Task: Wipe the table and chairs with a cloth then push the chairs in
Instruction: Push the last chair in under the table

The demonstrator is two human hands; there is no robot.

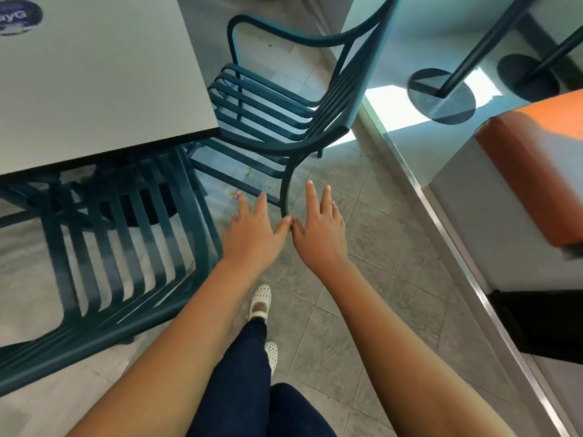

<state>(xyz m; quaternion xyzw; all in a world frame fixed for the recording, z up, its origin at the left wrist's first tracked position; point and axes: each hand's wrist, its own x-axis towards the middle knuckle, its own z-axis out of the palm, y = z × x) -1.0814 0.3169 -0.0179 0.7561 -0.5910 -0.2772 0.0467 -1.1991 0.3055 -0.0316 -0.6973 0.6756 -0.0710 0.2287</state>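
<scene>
A pale grey table fills the upper left. One teal slatted chair stands at its right corner, seat partly under the tabletop. A second teal chair sits below the table's front edge, tucked under it. My left hand and my right hand hover side by side over the floor, fingers straight and spread, thumbs touching. Both hold nothing. They lie in front of the first chair's near leg. No cloth is in view.
Grey tiled floor lies under my arms and legs. A metal-edged glass partition runs diagonally at right, with an orange-topped bench beyond it. Black round table bases stand behind the glass.
</scene>
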